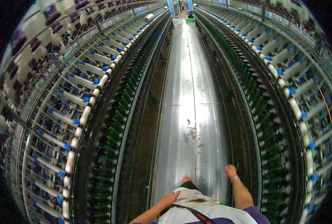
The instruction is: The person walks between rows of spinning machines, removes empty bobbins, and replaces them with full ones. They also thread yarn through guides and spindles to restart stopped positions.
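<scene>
My left hand (169, 198) is at the left edge of the white apron (199, 197) at my waist, its fingers closed on the cloth. A dark strap (196, 213) runs across the apron. My right hand (231, 171) hangs out to the right over the edge of the metal walkway (184, 160), its fingers curled in and nothing visible in them. A band circles that wrist. The foot (185, 179) just beyond the apron is partly hidden by it.
Long spinning frames flank the walkway, with rows of green bobbins (115, 130) (261, 112) and white rollers with blue parts (84, 115) above. Bits of debris (190, 135) lie on the metal. A green container (189, 20) stands at the far end.
</scene>
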